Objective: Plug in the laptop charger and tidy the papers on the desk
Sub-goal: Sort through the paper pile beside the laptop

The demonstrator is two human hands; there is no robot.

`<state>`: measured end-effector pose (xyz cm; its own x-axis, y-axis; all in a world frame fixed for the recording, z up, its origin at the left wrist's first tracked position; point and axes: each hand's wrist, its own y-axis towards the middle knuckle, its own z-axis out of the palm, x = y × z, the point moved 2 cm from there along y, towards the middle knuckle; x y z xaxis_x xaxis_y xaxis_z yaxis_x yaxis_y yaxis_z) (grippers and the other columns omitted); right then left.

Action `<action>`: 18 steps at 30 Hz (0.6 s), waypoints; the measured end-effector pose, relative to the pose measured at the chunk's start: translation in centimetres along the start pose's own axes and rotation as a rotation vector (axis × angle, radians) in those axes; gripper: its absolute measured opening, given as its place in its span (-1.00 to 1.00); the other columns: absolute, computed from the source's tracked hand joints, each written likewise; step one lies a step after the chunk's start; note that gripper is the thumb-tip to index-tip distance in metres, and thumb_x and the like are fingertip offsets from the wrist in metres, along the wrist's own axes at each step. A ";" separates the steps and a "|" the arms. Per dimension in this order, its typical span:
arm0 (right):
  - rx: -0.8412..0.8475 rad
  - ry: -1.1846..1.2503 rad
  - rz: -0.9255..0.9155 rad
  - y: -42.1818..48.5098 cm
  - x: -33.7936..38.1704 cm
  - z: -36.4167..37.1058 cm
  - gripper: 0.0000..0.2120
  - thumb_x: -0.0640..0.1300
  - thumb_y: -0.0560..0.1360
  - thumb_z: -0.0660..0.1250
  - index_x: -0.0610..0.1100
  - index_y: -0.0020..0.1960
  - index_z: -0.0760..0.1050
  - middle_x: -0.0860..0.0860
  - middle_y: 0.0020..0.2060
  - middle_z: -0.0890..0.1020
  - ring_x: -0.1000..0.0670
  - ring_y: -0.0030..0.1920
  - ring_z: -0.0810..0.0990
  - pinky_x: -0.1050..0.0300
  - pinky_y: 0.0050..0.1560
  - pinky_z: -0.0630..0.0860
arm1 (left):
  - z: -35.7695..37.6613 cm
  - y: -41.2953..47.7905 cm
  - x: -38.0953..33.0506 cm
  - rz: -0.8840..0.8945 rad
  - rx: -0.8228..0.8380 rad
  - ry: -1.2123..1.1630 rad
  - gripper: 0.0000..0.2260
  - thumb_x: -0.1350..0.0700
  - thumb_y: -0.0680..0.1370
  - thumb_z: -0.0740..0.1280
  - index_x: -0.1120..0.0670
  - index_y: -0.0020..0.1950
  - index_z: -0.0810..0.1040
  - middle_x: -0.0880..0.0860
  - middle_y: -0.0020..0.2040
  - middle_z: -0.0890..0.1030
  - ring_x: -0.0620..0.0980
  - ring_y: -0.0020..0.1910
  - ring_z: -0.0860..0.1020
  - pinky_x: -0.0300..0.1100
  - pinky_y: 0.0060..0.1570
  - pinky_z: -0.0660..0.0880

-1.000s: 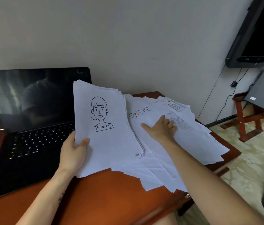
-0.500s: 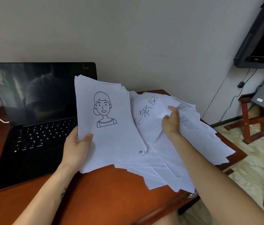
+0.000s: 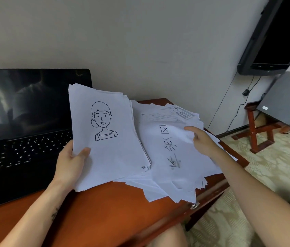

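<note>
Left hand (image 3: pixel 71 163) grips the lower edge of a thick stack of papers (image 3: pixel 108 143) (a line-drawn portrait lies on top), tilted up over the wooden surface (image 3: pixel 105 207) just beside the open laptop (image 3: pixel 24 139). Right hand (image 3: pixel 203 141) pinches the right edge of a handwritten sheet (image 3: pixel 169 154), which lies atop the loose papers (image 3: pixel 158 188) spread across the surface's right half.

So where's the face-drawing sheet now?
Head view, centre-left: the face-drawing sheet tops the stack the left hand grips, between the laptop and the loose papers.
</note>
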<state>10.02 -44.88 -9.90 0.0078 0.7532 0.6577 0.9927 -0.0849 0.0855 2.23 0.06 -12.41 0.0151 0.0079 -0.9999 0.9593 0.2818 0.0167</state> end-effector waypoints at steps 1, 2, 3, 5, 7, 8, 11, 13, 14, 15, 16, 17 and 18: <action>0.001 -0.033 -0.017 0.0 -0.2 -0.1 -0.46 -0.43 0.64 0.00 -0.01 0.46 0.42 -0.02 0.40 0.40 0.00 0.18 0.52 0.37 0.00 0.45 | 0.0 0.0 0.0 0.000 0.001 0.001 -0.73 0.21 0.66 0.35 -0.19 0.13 0.64 -0.09 0.09 0.74 0.02 0.10 0.70 0.14 0.21 0.59; 0.007 -0.068 -0.029 0.0 -0.6 -0.1 -0.44 -0.45 0.63 0.00 -0.01 0.47 0.41 -0.07 0.41 0.40 -0.04 0.32 0.45 0.32 0.19 0.38 | -0.1 -0.1 0.0 0.000 0.001 0.001 -0.73 0.21 0.66 0.35 -0.19 0.12 0.64 -0.10 0.08 0.74 0.03 0.10 0.70 0.14 0.20 0.59; 0.016 -0.097 -0.033 -0.1 -0.9 -0.1 -0.43 -0.46 0.62 0.01 -0.01 0.48 0.40 -0.11 0.41 0.40 -0.07 0.41 0.39 0.28 0.32 0.28 | -0.1 -0.1 0.0 0.000 0.002 -0.002 -0.73 0.21 0.66 0.35 -0.19 0.12 0.64 -0.10 0.08 0.74 0.03 0.09 0.70 0.13 0.19 0.59; 0.035 -0.158 -0.011 -0.1 -1.1 0.2 -0.44 -0.41 0.63 0.02 0.03 0.51 0.36 -0.13 0.39 0.40 -0.14 0.44 0.34 0.15 0.43 0.24 | -0.1 0.0 0.0 -0.001 0.001 -0.011 -0.73 0.22 0.67 0.34 -0.19 0.13 0.64 -0.09 0.07 0.74 0.03 0.09 0.70 0.09 0.14 0.60; 0.042 -0.268 0.038 -0.3 -0.8 0.6 -0.48 -0.26 0.67 0.03 0.10 0.56 0.26 -0.10 0.46 0.36 -0.20 0.45 0.27 -0.05 0.48 0.22 | -0.1 0.0 0.0 -0.003 -0.001 -0.015 -0.74 0.21 0.67 0.34 -0.17 0.14 0.63 -0.09 0.07 0.74 0.03 0.09 0.70 0.04 0.09 0.59; 0.049 -0.320 0.068 -0.4 -0.6 0.8 -0.51 -0.15 0.69 0.04 0.13 0.60 0.18 -0.06 0.52 0.30 -0.20 0.47 0.21 -0.10 0.49 0.17 | -0.1 0.0 0.0 -0.004 -0.004 -0.016 -0.74 0.21 0.67 0.34 -0.17 0.15 0.63 -0.09 0.07 0.74 0.03 0.09 0.70 0.02 0.07 0.59; 0.134 -0.325 0.182 -0.9 -0.2 1.5 -0.31 0.37 0.61 0.02 0.14 0.64 -0.04 0.05 0.62 0.10 -0.12 0.59 0.01 -0.16 0.54 -0.02 | -0.2 0.0 0.0 -0.006 -0.002 -0.020 -0.73 0.21 0.67 0.35 -0.18 0.17 0.63 -0.12 0.07 0.74 0.00 0.07 0.71 0.01 0.06 0.60; 0.180 -0.391 0.197 -1.2 -0.1 1.8 -0.01 0.60 0.42 0.03 0.09 0.65 -0.13 0.04 0.63 0.05 -0.11 0.61 -0.01 -0.20 0.54 -0.03 | -0.3 -0.1 0.0 -0.009 0.001 -0.017 -0.74 0.20 0.67 0.35 -0.18 0.19 0.62 -0.10 0.08 0.74 0.02 0.07 0.71 0.03 0.08 0.60; 0.178 -0.436 0.191 -1.2 0.0 1.8 0.09 0.64 0.36 0.07 0.06 0.65 -0.15 0.01 0.63 0.07 -0.13 0.60 0.01 -0.21 0.54 0.01 | -0.3 -0.1 0.0 -0.010 0.000 -0.018 -0.74 0.20 0.67 0.35 -0.17 0.20 0.62 -0.09 0.09 0.74 0.02 0.07 0.71 0.03 0.08 0.60; 0.172 -0.461 0.187 -1.2 0.2 1.8 0.14 0.65 0.32 0.12 0.03 0.65 -0.16 -0.04 0.61 0.10 -0.16 0.59 0.04 -0.22 0.53 0.06 | -0.2 -0.1 0.0 -0.012 -0.002 -0.021 -0.74 0.20 0.67 0.35 -0.16 0.20 0.62 -0.08 0.09 0.74 0.03 0.07 0.71 0.02 0.07 0.60; 0.165 -0.468 0.180 -1.1 0.5 1.7 0.17 0.63 0.32 0.18 0.00 0.65 -0.17 -0.08 0.60 0.12 -0.17 0.58 0.06 -0.22 0.53 0.11 | -0.2 -0.1 0.0 -0.013 -0.004 -0.024 -0.74 0.21 0.67 0.35 -0.16 0.20 0.62 -0.07 0.09 0.74 0.04 0.07 0.71 0.02 0.06 0.60; 0.162 -0.466 0.166 -1.1 0.9 1.6 0.17 0.60 0.34 0.22 -0.03 0.65 -0.16 -0.11 0.58 0.14 -0.18 0.58 0.08 -0.22 0.51 0.16 | -0.1 -0.1 0.0 -0.013 -0.005 -0.025 -0.74 0.21 0.67 0.34 -0.15 0.21 0.61 -0.07 0.09 0.74 0.04 0.07 0.71 0.02 0.06 0.60; 0.161 -0.452 0.156 -1.0 1.1 1.5 0.17 0.57 0.35 0.27 -0.05 0.65 -0.15 -0.13 0.57 0.15 -0.19 0.57 0.09 -0.22 0.50 0.19 | -0.1 -0.2 -0.1 -0.013 -0.004 -0.023 -0.74 0.21 0.67 0.34 -0.15 0.21 0.61 -0.07 0.09 0.74 0.04 0.06 0.71 0.01 0.05 0.60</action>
<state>9.26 -42.96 -10.37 0.1734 0.9498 0.2602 0.9812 -0.1440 -0.1283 2.03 0.11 -12.33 0.0090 -0.0180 -0.9998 0.9583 0.2857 0.0035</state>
